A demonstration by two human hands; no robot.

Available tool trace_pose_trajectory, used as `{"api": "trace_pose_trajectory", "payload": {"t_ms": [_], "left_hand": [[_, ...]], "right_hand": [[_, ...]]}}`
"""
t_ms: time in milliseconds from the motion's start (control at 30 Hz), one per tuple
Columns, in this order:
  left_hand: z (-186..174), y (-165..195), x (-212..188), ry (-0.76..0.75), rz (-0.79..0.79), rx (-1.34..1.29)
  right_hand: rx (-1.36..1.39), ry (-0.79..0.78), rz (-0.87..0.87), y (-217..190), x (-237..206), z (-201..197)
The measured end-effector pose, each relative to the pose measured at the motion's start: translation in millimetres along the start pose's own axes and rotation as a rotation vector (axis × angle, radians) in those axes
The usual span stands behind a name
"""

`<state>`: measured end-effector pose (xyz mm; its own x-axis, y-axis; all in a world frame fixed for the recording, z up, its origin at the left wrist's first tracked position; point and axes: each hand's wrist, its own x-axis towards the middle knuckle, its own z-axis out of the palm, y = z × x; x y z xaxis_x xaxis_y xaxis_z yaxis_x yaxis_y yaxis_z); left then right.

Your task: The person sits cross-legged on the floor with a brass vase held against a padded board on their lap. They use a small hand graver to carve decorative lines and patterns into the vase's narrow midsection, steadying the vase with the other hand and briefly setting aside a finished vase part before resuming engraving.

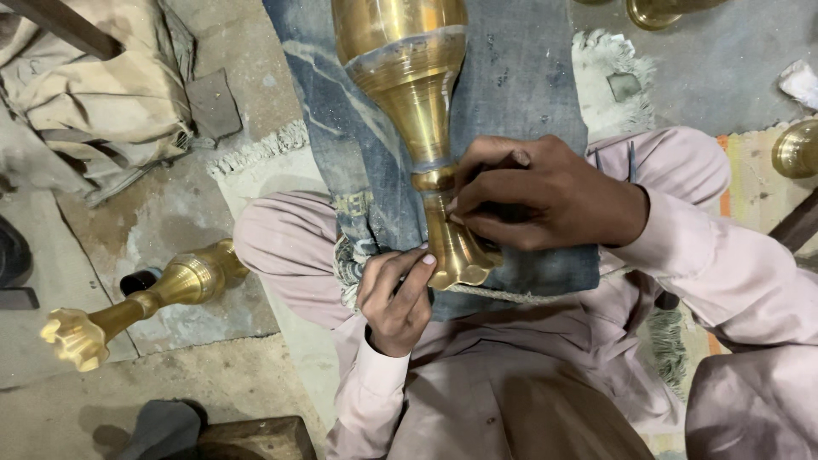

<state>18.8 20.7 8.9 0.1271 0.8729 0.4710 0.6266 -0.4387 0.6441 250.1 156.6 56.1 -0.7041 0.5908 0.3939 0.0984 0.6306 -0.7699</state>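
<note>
A tall brass vase (409,77) lies along my lap on a blue denim cloth (511,94), its flared scalloped mouth (464,260) pointing toward me. My right hand (537,192) is wrapped over the narrow neck just above the flare, fingers closed on it. My left hand (396,294) sits at the left rim of the flared mouth, thumb and fingers pinched against its edge. Whether a small tool is in either hand is hidden by the fingers.
A second brass vase (162,294) with a petal-shaped mouth lies on the concrete floor at the left. More brass pieces sit at the top right (652,10) and far right (797,149). A beige cloth bundle (102,85) lies top left, and a wooden block (256,436) is near the bottom.
</note>
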Motion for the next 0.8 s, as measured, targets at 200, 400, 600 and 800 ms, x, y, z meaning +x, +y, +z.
{"api": "trace_pose_trajectory", "payload": {"t_ms": [200, 400, 600, 800], "left_hand": [[3.1, -1.5, 0.5, 0.017, 0.017, 0.001], [2.7, 0.2, 0.8, 0.011, 0.022, 0.01], [2.3, 0.9, 1.5, 0.002, 0.021, 0.009], [3.5, 3.5, 1.7, -0.005, 0.009, 0.028]], "right_hand": [[0.126, -0.011, 0.049, 7.3, -1.6, 1.0], [0.082, -0.018, 0.01, 12.1, -7.0, -0.4], [0.194, 0.029, -0.022, 16.3, -4.2, 0.0], [0.185, -0.007, 0.011, 17.2, -8.4, -2.3]]}}
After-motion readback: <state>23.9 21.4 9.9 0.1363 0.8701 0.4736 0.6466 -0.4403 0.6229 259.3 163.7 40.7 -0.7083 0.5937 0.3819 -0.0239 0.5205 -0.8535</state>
